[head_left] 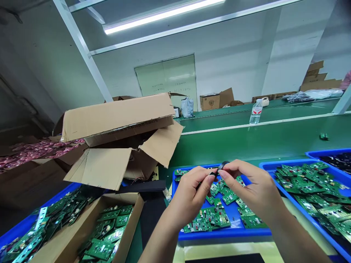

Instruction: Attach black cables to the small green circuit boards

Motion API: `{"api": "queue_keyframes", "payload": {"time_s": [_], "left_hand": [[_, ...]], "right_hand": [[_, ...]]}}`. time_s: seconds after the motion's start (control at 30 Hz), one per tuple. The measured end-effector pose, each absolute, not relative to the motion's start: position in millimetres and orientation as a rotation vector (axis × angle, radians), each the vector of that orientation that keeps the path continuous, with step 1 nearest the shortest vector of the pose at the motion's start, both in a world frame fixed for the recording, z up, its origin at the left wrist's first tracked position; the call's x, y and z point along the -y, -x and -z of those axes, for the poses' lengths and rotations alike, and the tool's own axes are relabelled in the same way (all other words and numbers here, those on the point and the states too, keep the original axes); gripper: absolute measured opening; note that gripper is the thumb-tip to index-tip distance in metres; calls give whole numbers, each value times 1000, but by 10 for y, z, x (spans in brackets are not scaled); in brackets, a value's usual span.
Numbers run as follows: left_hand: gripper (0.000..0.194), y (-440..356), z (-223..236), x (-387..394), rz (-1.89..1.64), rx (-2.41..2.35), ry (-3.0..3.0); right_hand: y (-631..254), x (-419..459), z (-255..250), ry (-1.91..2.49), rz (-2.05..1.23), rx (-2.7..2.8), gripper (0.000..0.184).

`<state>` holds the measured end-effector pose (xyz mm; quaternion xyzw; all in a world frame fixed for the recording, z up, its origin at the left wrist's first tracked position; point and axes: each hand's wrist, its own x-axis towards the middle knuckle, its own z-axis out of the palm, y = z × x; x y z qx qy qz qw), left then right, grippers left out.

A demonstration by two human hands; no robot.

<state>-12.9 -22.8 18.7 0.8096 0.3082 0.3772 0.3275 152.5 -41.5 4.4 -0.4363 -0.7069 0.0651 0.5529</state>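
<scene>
Above the middle blue tray (222, 233), my two hands meet fingertip to fingertip. Between thumb and index finger, my right hand (252, 186) pinches a small curved black piece (222, 166), its exact kind unclear. My left hand (189, 190) is closed in a pinch at the lower end of the same piece, and its fingertips hide what lies between them. Green circuit boards (212, 219) lie in the tray below, some joined in panels and others single. My wrists and hands cover part of the tray.
At right stands another blue tray (274, 166) heaped with circuit boards, with a tray of black parts (338, 160) behind. An open carton (137, 199) of boards is at left, below large cardboard boxes (117, 113). A water bottle (256, 112) stands on the ledge.
</scene>
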Motion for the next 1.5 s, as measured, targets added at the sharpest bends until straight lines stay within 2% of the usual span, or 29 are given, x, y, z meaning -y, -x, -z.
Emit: {"api": "queue_keyframes", "payload": {"time_s": [0.47,0.93,1.13,1.2,1.3,1.5], "left_hand": [[31,108,-191,228,-944,-814,-2164],[25,43,-168,209,-928,-804,-2179],[21,124,-214,172,-830,-636,-2032],[18,144,-191,152,-858,-579,-1901],[37,151,-129,129,-974,-554,-1779],[30,170,-89,98,-1298,-644,-2005]], "right_hand": [[-1554,417,-68,1033,-285,1649,15],[-1501,309,18,870,-81,1705,13],[-1533,334,-3,784,-119,1727,11],[-1541,358,-23,740,-176,1731,11],[-1570,397,-47,700,-309,1769,12],[-1696,447,-55,693,-520,1783,27]]}}
